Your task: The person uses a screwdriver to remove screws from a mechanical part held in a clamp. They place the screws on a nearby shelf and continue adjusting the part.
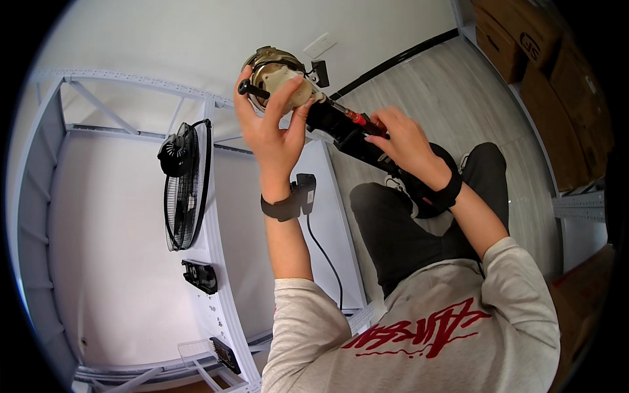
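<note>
Left hand (274, 137) cups the fan motor (278, 73) atop its black stand (362, 149), probably dense, rigid, best held by the housing; right hand (409, 147) grips the red screwdriver (358, 118) beside the motor.

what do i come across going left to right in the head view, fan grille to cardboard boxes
black fan grille → left hand → red-handled tool → right hand → brown cardboard boxes
</note>
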A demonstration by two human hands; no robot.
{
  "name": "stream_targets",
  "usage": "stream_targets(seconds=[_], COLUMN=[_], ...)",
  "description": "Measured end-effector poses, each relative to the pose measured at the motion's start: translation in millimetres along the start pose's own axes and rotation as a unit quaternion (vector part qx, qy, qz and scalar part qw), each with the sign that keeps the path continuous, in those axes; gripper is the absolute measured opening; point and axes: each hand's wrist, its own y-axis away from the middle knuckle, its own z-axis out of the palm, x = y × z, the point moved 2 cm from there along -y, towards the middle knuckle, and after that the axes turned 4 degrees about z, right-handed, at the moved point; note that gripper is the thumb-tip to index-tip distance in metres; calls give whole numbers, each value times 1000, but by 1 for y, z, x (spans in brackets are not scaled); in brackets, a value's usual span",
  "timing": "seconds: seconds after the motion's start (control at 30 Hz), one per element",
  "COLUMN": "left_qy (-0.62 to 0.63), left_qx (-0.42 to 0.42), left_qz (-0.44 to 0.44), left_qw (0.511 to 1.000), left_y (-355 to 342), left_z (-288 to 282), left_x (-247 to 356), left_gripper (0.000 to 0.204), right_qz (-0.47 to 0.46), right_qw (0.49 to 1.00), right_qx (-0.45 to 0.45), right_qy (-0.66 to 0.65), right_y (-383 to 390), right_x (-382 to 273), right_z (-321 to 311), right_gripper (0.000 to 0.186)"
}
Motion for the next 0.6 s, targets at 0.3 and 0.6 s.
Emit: stream_targets(seconds=[0.3, 0.6], left_qy=[-21, -13], left_qx=[3, 5], left_qz=[40, 34], left_qw=[999, 999], left_y=[-2, 4], left_z=[1, 1], left_x=[1, 4], left_gripper=[45, 46], right_qz=[-60, -62], right_qw=[996, 995], right_qx=[56, 67], right_qy=[26, 41], right_y=[-3, -5], right_x=[1, 2], right_z=[6, 8], right_gripper=[29, 30])
